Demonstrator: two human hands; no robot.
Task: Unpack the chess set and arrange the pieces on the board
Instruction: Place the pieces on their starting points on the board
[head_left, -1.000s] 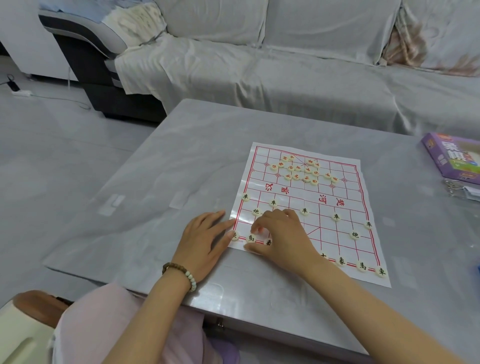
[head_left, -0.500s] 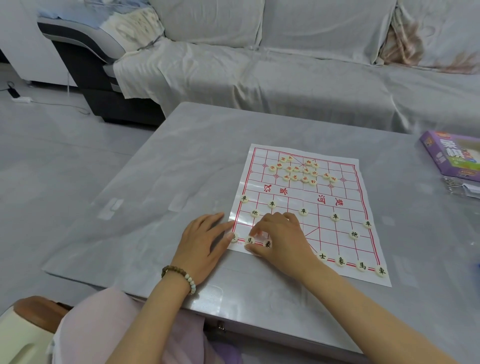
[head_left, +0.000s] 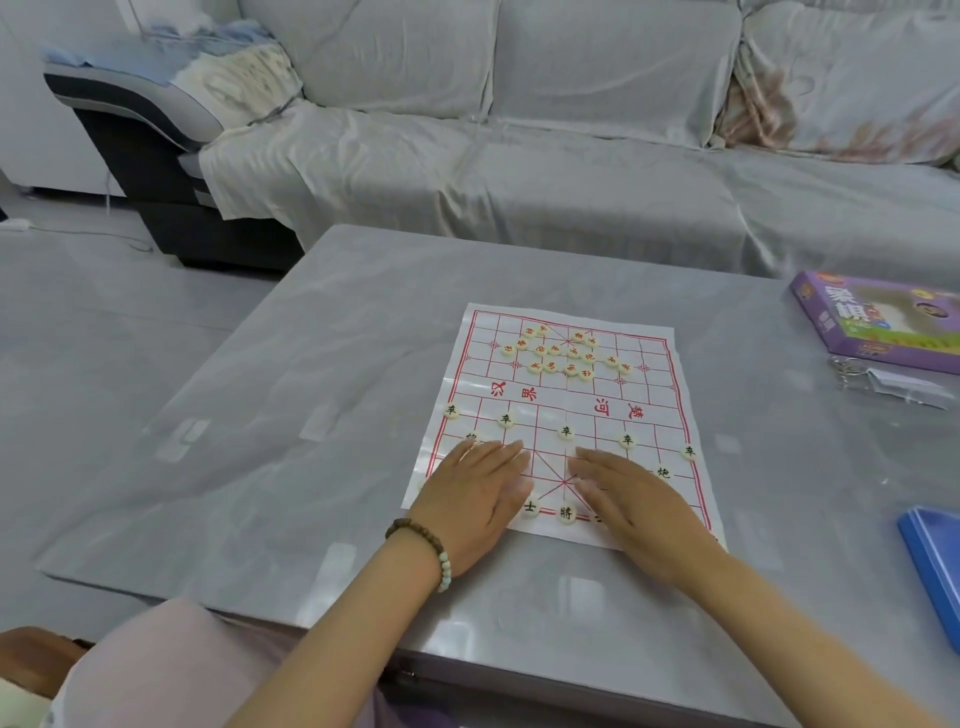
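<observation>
I am looking down on the grey table (head_left: 322, 395), where the paper xiangqi board (head_left: 561, 400) is lying flat towards the near edge. The purple set box (head_left: 878, 327) is sitting well apart at the right.

The left hand (head_left: 475, 493) and the right hand (head_left: 634, 504) are lying over the board's near half, one to each side of its middle. Their fingers are straight and close together, gripping nothing. From this angle I am not managing to tell whether the palms are pressing the sheet or only skimming it.

The red pieces (head_left: 566, 353) are sitting in a loose heap on the far half. The black soldiers (head_left: 566, 432) are standing in their row, and the black general (head_left: 566, 513) is sitting on the near line between the hands.

I am reading this as smoothing the sheet. To do it well, I am thinking light, flat pressure sliding outward. The palms should be kept off the placed black pieces, since a thin sheet is likely to drag and carry them off their points. Next I am expecting the red heap to need sorting.
</observation>
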